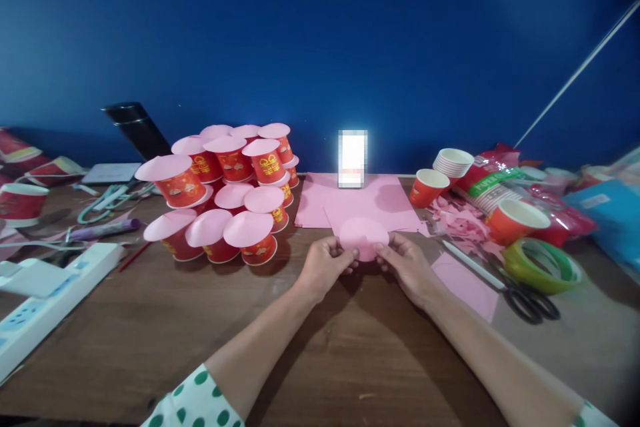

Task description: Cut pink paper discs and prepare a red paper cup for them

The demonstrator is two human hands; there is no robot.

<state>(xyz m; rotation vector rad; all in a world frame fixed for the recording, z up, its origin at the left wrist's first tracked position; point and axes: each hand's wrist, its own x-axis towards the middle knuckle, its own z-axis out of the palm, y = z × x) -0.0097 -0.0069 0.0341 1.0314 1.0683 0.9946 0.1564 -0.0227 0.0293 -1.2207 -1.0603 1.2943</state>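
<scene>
pink disc point(364, 235), hands point(325, 265) point(407, 267) pinching edges, wide tabletop point(345, 373) nearside

The white sleeves point(194, 401) carry round green polka dots point(201, 378).

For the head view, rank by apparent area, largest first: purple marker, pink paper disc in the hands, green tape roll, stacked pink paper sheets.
1. Stacked pink paper sheets, partly covered
2. Green tape roll
3. Pink paper disc
4. Purple marker, long but thin
</scene>
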